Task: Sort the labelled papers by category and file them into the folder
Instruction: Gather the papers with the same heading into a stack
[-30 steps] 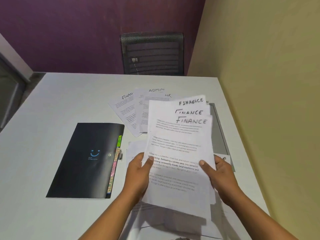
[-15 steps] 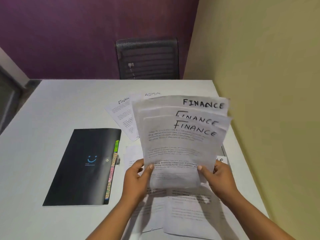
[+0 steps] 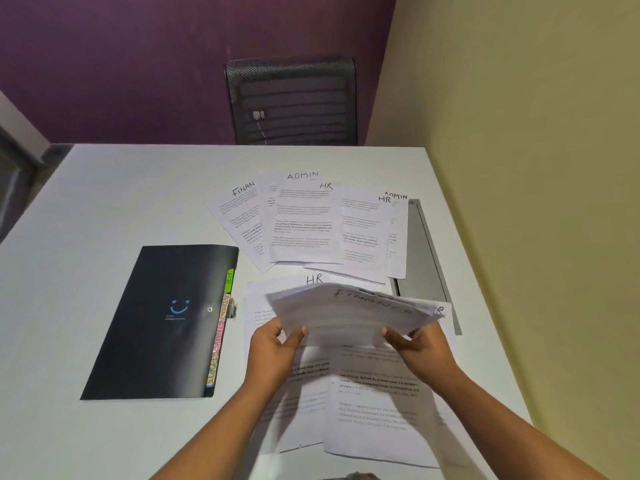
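Observation:
A small stack of Finance sheets tilts nearly flat above the table, blurred by motion. My left hand grips its near left edge and my right hand grips its near right edge. Under my hands lie HR-labelled sheets. Further back, loose sheets marked Finance, Admin and HR are fanned out. The black folder lies closed to the left, with coloured index tabs along its right edge.
The white table meets a yellow wall on the right. A grey flat strip lies by that wall, partly under papers. A black mesh chair stands behind the far edge.
The Finance sheets, held upright and fanned before, have tipped forward and down towards flat. This uncovered the Admin and HR sheets behind. Both hands kept their grip.

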`<state>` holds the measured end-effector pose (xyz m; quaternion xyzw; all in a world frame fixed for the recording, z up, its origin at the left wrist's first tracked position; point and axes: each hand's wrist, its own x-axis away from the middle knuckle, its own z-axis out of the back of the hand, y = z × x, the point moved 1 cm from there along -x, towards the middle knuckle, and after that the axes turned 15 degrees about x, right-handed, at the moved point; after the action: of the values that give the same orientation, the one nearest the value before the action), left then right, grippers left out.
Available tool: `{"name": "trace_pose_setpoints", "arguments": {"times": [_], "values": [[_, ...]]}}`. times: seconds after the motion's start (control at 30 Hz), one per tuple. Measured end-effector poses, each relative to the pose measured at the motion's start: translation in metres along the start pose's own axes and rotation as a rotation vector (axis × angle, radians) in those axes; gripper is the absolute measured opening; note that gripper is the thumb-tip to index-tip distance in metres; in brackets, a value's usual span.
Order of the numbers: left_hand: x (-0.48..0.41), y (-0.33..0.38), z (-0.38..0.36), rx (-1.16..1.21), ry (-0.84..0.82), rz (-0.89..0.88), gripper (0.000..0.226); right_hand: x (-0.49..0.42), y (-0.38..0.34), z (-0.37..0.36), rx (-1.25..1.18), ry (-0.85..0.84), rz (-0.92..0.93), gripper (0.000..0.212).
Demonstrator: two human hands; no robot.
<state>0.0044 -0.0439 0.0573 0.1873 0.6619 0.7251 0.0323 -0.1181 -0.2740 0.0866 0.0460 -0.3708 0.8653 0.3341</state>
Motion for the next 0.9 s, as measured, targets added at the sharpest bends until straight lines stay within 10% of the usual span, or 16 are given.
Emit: {"name": "trace_pose_setpoints", "arguments": {"times": [0.33,0.63,0.73,0.9], "values": [[-0.001,0.014,-0.002,0.031,-0.055,-0.014,0.019,-0.003,-0.001,0.005,-0.101,0.08,0.079,0.018],[-0.007,-0.002,0.0,-0.052,-0.06,0.036,0.017,0.003,0.005,-0.017,-0.032,0.085,0.137,0.043],[-0.016,-0.006,0.001,-0.019,-0.049,0.054,0.011,-0.004,-0.002,-0.015,-0.143,0.107,0.07,0.007],[-0.039,0.005,-0.004,0.116,-0.116,0.059,0.012,-0.031,-0.004,-0.002,-0.232,0.116,0.005,0.048]]}}
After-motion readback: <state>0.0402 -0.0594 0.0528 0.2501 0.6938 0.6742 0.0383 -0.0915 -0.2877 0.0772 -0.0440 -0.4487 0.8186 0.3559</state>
